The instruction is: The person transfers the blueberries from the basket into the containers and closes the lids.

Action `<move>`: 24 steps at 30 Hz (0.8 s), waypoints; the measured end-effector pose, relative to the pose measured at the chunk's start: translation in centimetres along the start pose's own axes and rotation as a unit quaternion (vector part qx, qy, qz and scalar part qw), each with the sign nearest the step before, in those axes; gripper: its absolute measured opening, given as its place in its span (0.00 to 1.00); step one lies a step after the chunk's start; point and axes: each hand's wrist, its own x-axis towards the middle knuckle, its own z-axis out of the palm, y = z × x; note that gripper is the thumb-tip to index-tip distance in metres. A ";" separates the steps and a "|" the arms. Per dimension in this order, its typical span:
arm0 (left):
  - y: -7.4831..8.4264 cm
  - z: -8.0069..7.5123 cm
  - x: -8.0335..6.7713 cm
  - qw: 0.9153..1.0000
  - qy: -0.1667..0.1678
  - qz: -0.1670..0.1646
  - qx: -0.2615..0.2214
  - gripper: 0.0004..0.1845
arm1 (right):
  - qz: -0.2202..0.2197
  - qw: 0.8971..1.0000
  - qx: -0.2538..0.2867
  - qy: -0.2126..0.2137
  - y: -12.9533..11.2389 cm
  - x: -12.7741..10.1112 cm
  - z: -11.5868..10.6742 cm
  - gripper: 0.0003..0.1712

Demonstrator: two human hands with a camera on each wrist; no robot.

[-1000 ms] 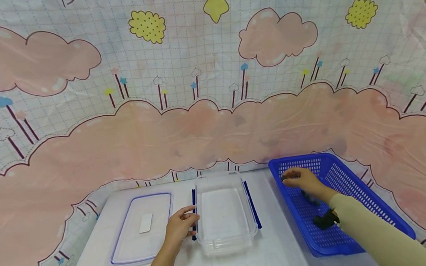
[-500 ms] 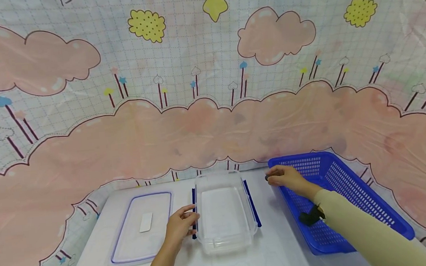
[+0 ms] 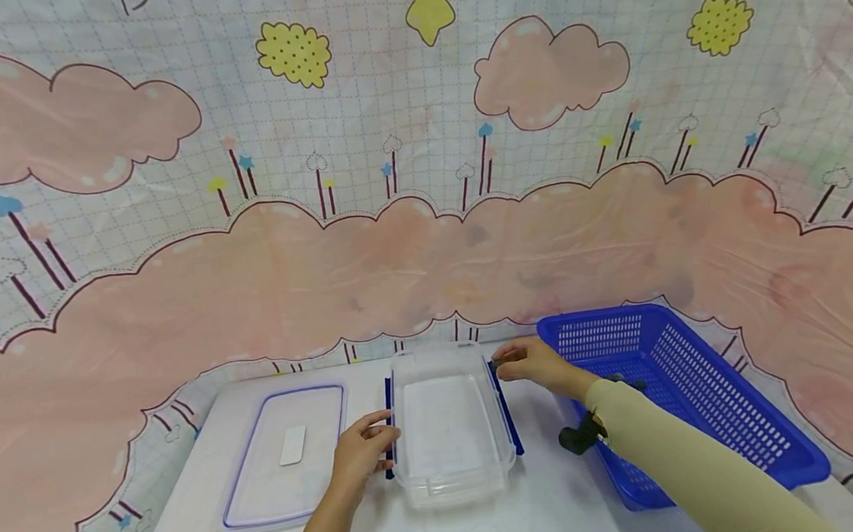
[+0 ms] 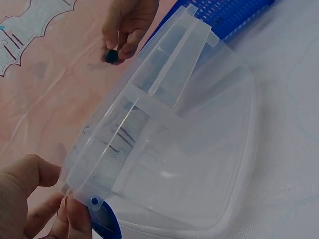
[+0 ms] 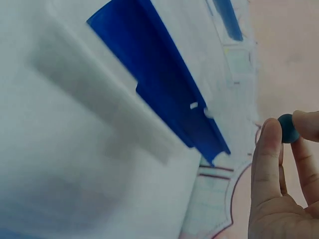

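A clear plastic container [image 3: 446,419] with blue side clips sits open on the white table. My left hand [image 3: 364,455] holds its left edge, thumb and fingers at the blue clip [image 4: 102,224]. My right hand [image 3: 528,366] hovers by the container's far right corner, just above the right clip [image 5: 164,82], and pinches a small dark round object [image 5: 287,128] between thumb and fingertips. The same object [image 4: 110,56] shows in the left wrist view, beyond the container's far rim.
A blue perforated basket [image 3: 718,435] stands to the right of the container. The container's lid [image 3: 284,457], with a small white piece on it, lies flat to the left. A cloud-patterned cloth hangs behind the table.
My right hand has come out of the blue basket and moved left to the container's far right corner, carrying the small dark object. The left hand has stayed on the container.
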 end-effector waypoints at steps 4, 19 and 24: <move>0.0 0.1 0.0 1.000 0.002 -0.001 0.000 0.23 | 0.012 1.000 0.002 -0.001 -0.3 0.8 1.3 0.17; -0.4 0.3 0.1 1.000 0.009 0.000 -0.003 0.23 | 0.029 0.999 0.020 0.008 -1.3 3.9 5.9 0.15; -0.4 0.3 0.0 1.000 0.007 0.002 -0.010 0.23 | 0.035 0.998 0.043 0.019 -1.1 4.9 7.7 0.14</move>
